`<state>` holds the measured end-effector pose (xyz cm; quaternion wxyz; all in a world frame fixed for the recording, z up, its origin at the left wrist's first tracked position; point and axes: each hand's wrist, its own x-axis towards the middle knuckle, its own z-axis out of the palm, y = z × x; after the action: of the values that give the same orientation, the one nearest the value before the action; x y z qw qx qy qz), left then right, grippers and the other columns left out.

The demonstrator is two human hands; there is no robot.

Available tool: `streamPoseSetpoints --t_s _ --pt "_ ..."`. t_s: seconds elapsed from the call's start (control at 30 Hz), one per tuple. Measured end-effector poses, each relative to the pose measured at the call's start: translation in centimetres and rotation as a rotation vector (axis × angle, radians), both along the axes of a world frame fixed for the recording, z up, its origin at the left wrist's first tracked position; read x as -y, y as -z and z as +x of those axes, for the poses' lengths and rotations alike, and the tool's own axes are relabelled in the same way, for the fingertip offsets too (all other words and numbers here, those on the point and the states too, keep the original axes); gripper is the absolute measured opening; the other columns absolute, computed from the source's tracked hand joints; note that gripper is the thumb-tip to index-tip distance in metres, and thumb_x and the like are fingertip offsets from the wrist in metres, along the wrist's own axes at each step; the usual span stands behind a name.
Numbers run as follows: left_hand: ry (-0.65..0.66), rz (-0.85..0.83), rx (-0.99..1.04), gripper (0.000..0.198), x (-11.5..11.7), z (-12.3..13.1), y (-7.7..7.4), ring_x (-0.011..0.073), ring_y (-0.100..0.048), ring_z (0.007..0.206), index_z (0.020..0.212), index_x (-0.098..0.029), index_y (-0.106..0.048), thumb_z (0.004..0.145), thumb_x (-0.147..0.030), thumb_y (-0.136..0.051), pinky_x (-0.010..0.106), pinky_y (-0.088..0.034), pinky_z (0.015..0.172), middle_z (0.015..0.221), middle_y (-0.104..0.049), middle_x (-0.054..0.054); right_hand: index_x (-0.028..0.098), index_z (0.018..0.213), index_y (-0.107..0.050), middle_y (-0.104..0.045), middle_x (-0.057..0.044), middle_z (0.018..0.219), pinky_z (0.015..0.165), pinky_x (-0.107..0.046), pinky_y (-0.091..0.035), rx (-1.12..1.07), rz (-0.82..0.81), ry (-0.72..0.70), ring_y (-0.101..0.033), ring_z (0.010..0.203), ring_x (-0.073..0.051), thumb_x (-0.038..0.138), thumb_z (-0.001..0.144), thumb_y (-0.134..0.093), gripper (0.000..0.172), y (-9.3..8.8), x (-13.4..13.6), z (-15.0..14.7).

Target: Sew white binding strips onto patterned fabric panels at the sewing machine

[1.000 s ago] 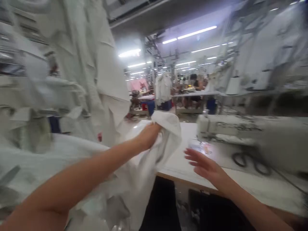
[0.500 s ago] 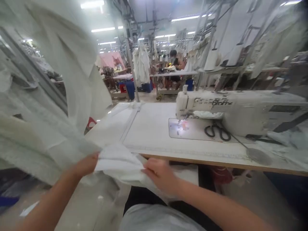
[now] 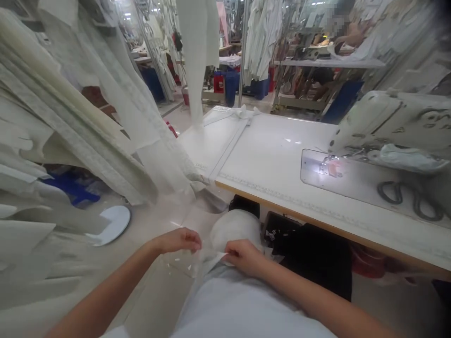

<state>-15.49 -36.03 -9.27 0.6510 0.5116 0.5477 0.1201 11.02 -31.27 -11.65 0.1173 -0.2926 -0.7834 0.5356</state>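
Observation:
Over my lap, my right hand (image 3: pixel 243 256) pinches the edge of a piece of white fabric (image 3: pixel 217 258) between thumb and fingers. A rounded white expanse of cloth (image 3: pixel 237 227) lies just beyond it. My left hand (image 3: pixel 183 240) is a short way to the left, fingers curled together beside the thin, blurred cloth; what they hold, if anything, I cannot make out. Both hands are below the front edge of the white sewing table (image 3: pixel 260 145).
A sewing machine (image 3: pixel 391 122) stands on the table's right, black-handled scissors (image 3: pixel 408 199) near its needle plate. Long white fabric pieces (image 3: pixel 116 94) hang at the left. A white disc-like base (image 3: pixel 114 225) is on the floor. Another person (image 3: pixel 343 33) sits at a far table.
The view has turned left and down. The white fabric stretched between both hands has dropped toward my lap. My left hand has moved nearer the right, which still pinches white fabric.

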Motion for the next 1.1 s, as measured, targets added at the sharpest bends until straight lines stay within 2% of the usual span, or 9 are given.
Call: streamPoseSetpoints --t_s 0.17,0.3,0.4,0.53,0.63,0.73,0.87,0.97,1.1 --pt "0.021 0.16 -0.104 0.042 -0.6 3.0 0.1 0.0191 -0.052 0.103 0.107 -0.022 -0.061 0.07 -0.041 -0.066 0.025 -0.038 0.085 0.112 -0.06 0.004 0.016 0.066 -0.059 -0.045 0.006 0.056 0.05 -0.019 -0.029 0.012 0.025 -0.014 -0.039 0.054 -0.009 0.02 0.08 -0.059 0.014 0.0 -0.2 -0.4" --pt "0.102 0.2 -0.142 0.021 -0.8 4.7 1.1 0.0162 -0.058 0.079 0.082 -0.017 -0.067 0.072 -0.034 -0.061 0.023 -0.041 0.071 0.081 -0.066 0.002 0.016 0.067 -0.059 -0.048 0.006 0.058 0.051 -0.019 -0.03 0.02 0.056 -0.034 -0.041 0.055 -0.01 0.02 0.081 -0.059 0.014 0.0 -0.2 -0.2" --pt "0.127 0.238 -0.186 0.019 -1.0 4.2 0.7 0.0147 -0.055 0.069 0.075 -0.016 -0.066 0.074 -0.033 -0.057 0.022 -0.04 0.062 0.072 -0.064 0.0 0.016 0.064 -0.058 -0.05 0.005 0.058 0.051 -0.02 -0.031 0.029 0.081 -0.058 -0.043 0.056 -0.01 0.018 0.08 -0.059 0.016 -0.4 0.0 0.0" --pt "0.097 0.36 -0.263 0.022 -1.4 3.5 -2.1 0.0154 -0.051 0.073 0.076 -0.017 -0.062 0.081 -0.036 -0.05 0.023 -0.038 0.064 0.077 -0.06 0.002 0.017 0.074 -0.06 -0.054 0.002 0.071 0.055 -0.02 -0.035 0.03 0.127 -0.043 -0.047 0.06 -0.011 0.026 0.079 -0.063 0.011 -2.0 -0.5 -0.8" --pt "0.075 0.444 -0.293 0.025 -2.1 4.9 -5.2 0.0137 -0.045 0.067 0.079 -0.019 -0.053 0.088 -0.036 -0.037 0.023 -0.035 0.061 0.073 -0.052 0.0 0.017 0.08 -0.059 -0.056 -0.001 0.076 0.059 -0.022 -0.036 0.05 0.181 0.03 -0.049 0.066 -0.013 0.033 0.081 -0.06 0.016 -3.3 -1.3 -2.0" --pt "0.027 0.589 -0.336 0.024 -3.1 6.8 -8.5 0.0128 -0.042 0.063 0.077 -0.019 -0.047 0.089 -0.035 -0.032 0.024 -0.035 0.061 0.069 -0.046 -0.002 0.018 0.075 -0.059 -0.059 -0.001 0.075 0.064 -0.025 -0.038 0.093 0.213 0.094 -0.052 0.07 -0.016 0.025 0.083 -0.053 0.012 -3.3 -2.5 -1.6" --pt "-0.141 0.729 -0.321 0.023 -4.7 6.9 -11.9 0.0128 -0.043 0.062 0.077 -0.02 -0.047 0.087 -0.037 -0.036 0.023 -0.036 0.059 0.068 -0.046 -0.002 0.02 0.078 -0.062 -0.065 -0.002 0.078 0.067 -0.026 -0.041 0.207 0.198 0.247 -0.058 0.077 -0.019 0.011 0.078 -0.046 0.019 -0.7 -4.3 4.0" --pt "-0.255 0.744 -0.24 0.025 -6.0 6.1 -12.7 0.0123 -0.043 0.06 0.075 -0.02 -0.048 0.085 -0.042 -0.041 0.022 -0.036 0.056 0.067 -0.046 -0.002 0.017 0.079 -0.064 -0.067 -0.004 0.076 0.067 -0.029 -0.044 0.321 0.157 0.375 -0.061 0.078 -0.023 0.009 0.074 -0.042 0.024 1.0 -4.8 10.1" --pt "-0.466 0.689 -0.07 0.024 -7.7 5.1 -12.4 0.0093 -0.039 0.055 0.078 -0.02 -0.049 0.081 -0.044 -0.049 0.019 -0.033 0.049 0.065 -0.044 -0.003 0.015 0.078 -0.067 -0.068 -0.004 0.075 0.062 -0.029 -0.046 0.412 0.094 0.374 -0.063 0.071 -0.023 0.017 0.078 -0.043 0.024 -0.5 -4.5 15.8"
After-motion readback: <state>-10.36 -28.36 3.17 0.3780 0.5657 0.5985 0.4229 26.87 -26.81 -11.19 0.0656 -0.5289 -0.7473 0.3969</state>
